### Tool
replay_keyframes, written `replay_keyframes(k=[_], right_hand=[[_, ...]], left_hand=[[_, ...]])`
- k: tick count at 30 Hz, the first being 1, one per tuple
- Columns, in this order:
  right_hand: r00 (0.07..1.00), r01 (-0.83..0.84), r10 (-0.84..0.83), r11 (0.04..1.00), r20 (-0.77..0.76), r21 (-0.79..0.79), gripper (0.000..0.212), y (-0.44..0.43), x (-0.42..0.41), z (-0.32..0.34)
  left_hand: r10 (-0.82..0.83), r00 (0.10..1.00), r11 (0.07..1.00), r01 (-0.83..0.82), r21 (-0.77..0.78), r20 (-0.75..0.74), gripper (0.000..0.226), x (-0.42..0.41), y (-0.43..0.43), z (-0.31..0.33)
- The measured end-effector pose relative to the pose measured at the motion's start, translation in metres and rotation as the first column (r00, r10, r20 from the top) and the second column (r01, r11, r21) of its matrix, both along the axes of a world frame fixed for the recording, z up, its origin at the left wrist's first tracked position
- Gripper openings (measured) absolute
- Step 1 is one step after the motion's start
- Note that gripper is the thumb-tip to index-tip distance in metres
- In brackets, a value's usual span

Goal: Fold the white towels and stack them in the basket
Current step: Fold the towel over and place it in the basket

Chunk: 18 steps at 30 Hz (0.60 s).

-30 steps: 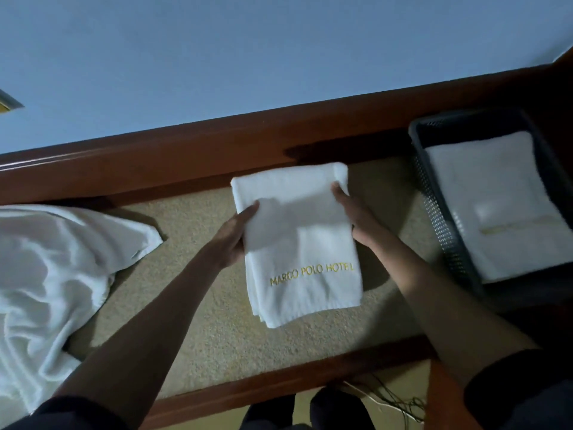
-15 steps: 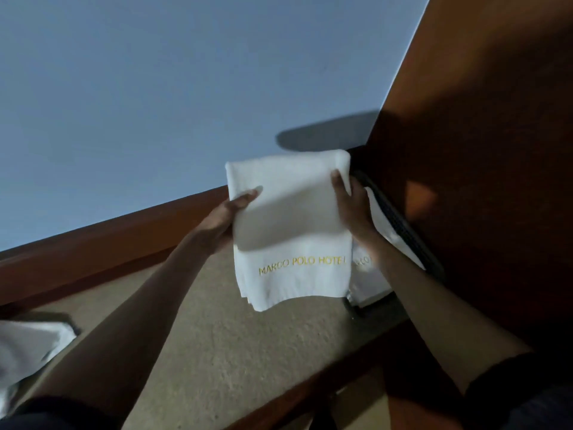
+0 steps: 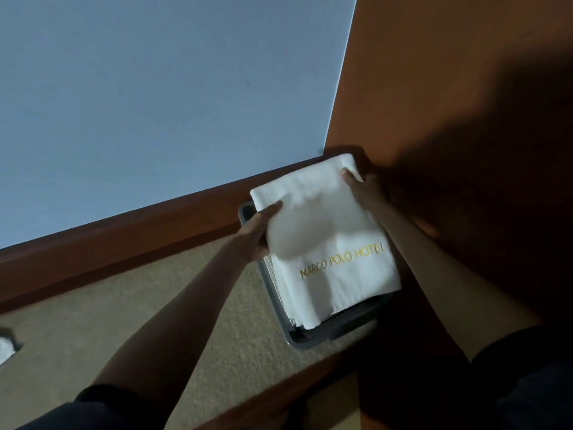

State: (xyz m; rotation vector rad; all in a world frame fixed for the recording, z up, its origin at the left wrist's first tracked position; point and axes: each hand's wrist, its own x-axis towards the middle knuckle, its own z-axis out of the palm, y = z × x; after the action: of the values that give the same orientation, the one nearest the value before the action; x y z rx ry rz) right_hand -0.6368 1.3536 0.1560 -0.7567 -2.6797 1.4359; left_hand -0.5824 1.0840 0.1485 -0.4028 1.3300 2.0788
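Observation:
A folded white towel [image 3: 322,237] with gold "MARCO POLO HOTEL" lettering is held over the dark grey basket [image 3: 338,332] at the right end of the beige surface. My left hand [image 3: 259,231] grips the towel's left edge, thumb on top. My right hand [image 3: 361,187] grips its far right corner. The towel covers most of the basket, and edges of other white towels [image 3: 279,290] show under it on the left side. I cannot tell whether the held towel touches the stack.
A brown wooden panel [image 3: 449,103] stands right beside the basket. A wooden rail [image 3: 124,243] runs along the back under a pale blue wall. A bit of unfolded white towel [image 3: 4,349] shows at the far left edge of the beige surface [image 3: 108,321].
Both hands lifted the folded towel off the beige surface and carried it right, over the basket. The view swung right, so the unfolded towel pile slid nearly out of sight.

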Motion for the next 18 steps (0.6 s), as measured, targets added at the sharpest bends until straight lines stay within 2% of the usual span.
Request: replay_keyframes(k=[2, 3, 6, 8, 10, 14, 18], right_hand=[[0.992, -0.068, 0.067, 0.998, 0.106, 0.01, 0.11, 0.002, -0.003, -0.02], [0.982, -0.116, 0.11, 0.993, 0.155, 0.03, 0.106, 0.001, -0.002, -0.031], [0.942, -0.239, 0.198, 0.962, 0.27, 0.128, 0.114, -0.001, 0.011, -0.073], [0.913, -0.286, 0.214, 0.943, 0.348, 0.17, 0.093, -0.002, 0.028, -0.091], [0.883, -0.317, 0.224, 0.933, 0.413, 0.172, 0.082, 0.001, 0.045, -0.106], [0.894, -0.335, 0.238, 0.918, 0.38, 0.213, 0.074, 0.011, 0.064, -0.13], [0.881, -0.424, 0.315, 0.857, 0.353, 0.294, 0.071, 0.011, 0.074, -0.138]], left_hand=[[-0.005, 0.998, 0.999, 0.008, -0.052, 0.057, 0.037, -0.002, 0.008, -0.017], [-0.012, 0.998, 0.991, 0.021, -0.129, 0.068, 0.042, -0.004, 0.009, -0.032], [0.031, 0.997, 0.923, 0.0, -0.385, 0.073, 0.051, -0.012, 0.01, -0.082], [0.074, 0.993, 0.885, -0.021, -0.465, 0.095, 0.057, -0.015, 0.011, -0.107], [0.103, 0.994, 0.859, -0.071, -0.507, 0.036, 0.056, -0.019, 0.013, -0.123], [0.109, 0.988, 0.821, -0.154, -0.549, -0.113, 0.054, -0.032, 0.016, -0.127], [0.139, 0.979, 0.784, -0.203, -0.586, -0.152, 0.063, -0.043, 0.015, -0.132]])
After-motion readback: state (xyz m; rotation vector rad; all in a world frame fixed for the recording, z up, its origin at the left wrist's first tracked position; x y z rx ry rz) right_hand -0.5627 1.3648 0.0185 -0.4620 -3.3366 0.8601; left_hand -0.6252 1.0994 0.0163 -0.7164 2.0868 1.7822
